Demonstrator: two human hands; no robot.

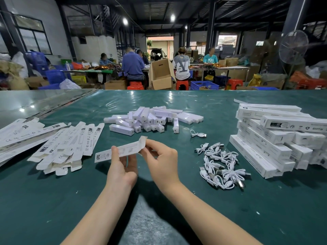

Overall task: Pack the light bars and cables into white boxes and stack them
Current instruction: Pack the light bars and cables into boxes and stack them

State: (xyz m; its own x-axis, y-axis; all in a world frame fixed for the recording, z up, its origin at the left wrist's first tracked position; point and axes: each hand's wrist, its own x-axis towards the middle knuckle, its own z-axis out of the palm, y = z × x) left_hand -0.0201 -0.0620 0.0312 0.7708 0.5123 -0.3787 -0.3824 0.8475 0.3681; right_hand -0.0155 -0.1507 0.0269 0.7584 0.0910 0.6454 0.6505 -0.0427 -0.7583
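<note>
A flat, unfolded white box (pixel 122 150) is held above the green table between both hands. My left hand (pixel 122 165) grips its lower middle, thumb on top. My right hand (pixel 161 156) pinches the box's right end by the flap. Beyond the hands lies a heap of white light bars (pixel 152 119). A tangle of white cables (pixel 221 165) lies to the right, with one single cable (pixel 198 134) apart from it. Flat box blanks (pixel 65 147) fan out on the left. Packed white boxes (pixel 276 138) are stacked at the right.
The green table (pixel 53 200) runs to a far edge; a grey strip (pixel 35 101) borders it at back left. Beyond it, several people sit at other tables among cardboard cartons (pixel 160 75), blue crates and red stools. A standing fan (pixel 292 48) is at back right.
</note>
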